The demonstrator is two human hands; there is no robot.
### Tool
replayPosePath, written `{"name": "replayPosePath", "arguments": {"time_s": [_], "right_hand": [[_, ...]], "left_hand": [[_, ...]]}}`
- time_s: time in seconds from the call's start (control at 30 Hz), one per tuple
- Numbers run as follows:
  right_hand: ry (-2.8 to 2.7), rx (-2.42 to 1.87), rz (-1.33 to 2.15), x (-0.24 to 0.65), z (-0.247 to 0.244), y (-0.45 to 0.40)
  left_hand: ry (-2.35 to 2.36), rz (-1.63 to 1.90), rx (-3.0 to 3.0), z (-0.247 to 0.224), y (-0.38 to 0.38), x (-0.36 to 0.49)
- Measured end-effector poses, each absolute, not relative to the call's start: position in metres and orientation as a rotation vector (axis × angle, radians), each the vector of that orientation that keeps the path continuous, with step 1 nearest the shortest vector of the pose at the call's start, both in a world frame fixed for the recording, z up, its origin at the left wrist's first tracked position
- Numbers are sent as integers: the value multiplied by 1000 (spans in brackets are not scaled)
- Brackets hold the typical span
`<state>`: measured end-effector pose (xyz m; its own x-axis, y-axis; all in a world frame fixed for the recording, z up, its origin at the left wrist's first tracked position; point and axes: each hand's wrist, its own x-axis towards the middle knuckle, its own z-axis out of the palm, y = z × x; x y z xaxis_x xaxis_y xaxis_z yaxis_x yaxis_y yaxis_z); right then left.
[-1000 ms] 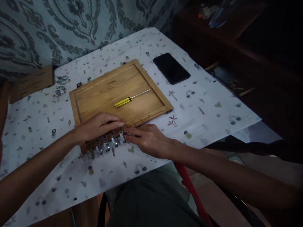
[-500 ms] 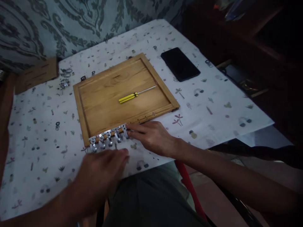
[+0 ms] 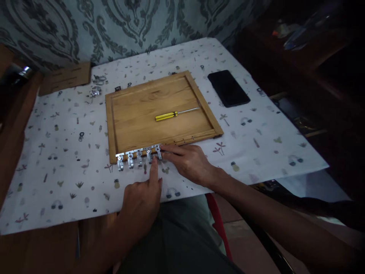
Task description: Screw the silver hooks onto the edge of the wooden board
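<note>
A silver metal hook rail (image 3: pixel 139 153) with several hooks lies along the near edge of a framed wooden board (image 3: pixel 134 125). My right hand (image 3: pixel 191 161) grips the rail's right end, its fingers laid against the last hook. From below, my left hand (image 3: pixel 142 198) reaches up with the index finger stretched out, its tip at the rail near the right-hand hooks; the other fingers are curled in. Across the middle of the board lies a screwdriver (image 3: pixel 167 116) with a yellow and black handle, its shaft pointing right.
A black phone (image 3: pixel 229 88) lies right of the board on the patterned white table cover (image 3: pixel 65 163). At the back left are a piece of cardboard (image 3: pixel 67 78) and some small metal parts (image 3: pixel 96 90). The patterned wall covering (image 3: pixel 125 23) rises behind the table.
My left hand has moved up and right, and its index finger now reaches the rail. My right hand stays at the rail's end. The camera view has shifted.
</note>
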<state>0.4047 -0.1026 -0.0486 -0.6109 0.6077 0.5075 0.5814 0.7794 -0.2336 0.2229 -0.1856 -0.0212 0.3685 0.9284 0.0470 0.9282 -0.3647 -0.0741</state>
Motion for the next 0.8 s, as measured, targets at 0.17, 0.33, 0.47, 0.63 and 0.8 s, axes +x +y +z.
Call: {"name": "replayPosePath", "arguments": {"time_s": [0.17, 0.33, 0.47, 0.63, 0.8], "right_hand": [[-2364, -852, 39, 404, -48, -103], [-2370, -845, 57, 404, -50, -101], [-2401, -883, 71, 404, -50, -102], [-2398, -904, 83, 404, -50, -102], [-2372, -851, 97, 404, -51, -102]], "left_hand": [[-1838, 301, -2582, -12, -180, 229], [-1963, 338, -2585, -4, -182, 231], [-2063, 188, -2641, -3, -191, 230], [-1898, -129, -2569, -13, -192, 228], [-1589, -391, -2524, -22, -188, 230]]}}
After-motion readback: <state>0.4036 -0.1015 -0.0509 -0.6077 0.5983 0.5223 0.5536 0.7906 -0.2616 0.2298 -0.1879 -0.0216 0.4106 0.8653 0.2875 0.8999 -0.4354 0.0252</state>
